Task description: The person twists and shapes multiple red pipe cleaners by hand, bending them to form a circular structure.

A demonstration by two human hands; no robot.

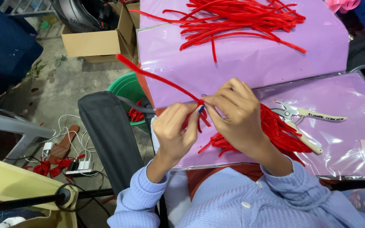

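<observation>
My left hand and my right hand meet over the near edge of a purple sheet. Both pinch a long red pipe cleaner that sticks up and away to the left. Short red bent ends hang below my fingers. A bunch of red pipe cleaner pieces lies under and to the right of my right hand. Further back on the purple sheet lies a loose pile of long red pipe cleaners.
Cutting pliers with pale handles lie on a second plastic-covered purple sheet to the right. A green basket with red scraps, a cardboard box, a dark chair back and a power strip with cables are on the left.
</observation>
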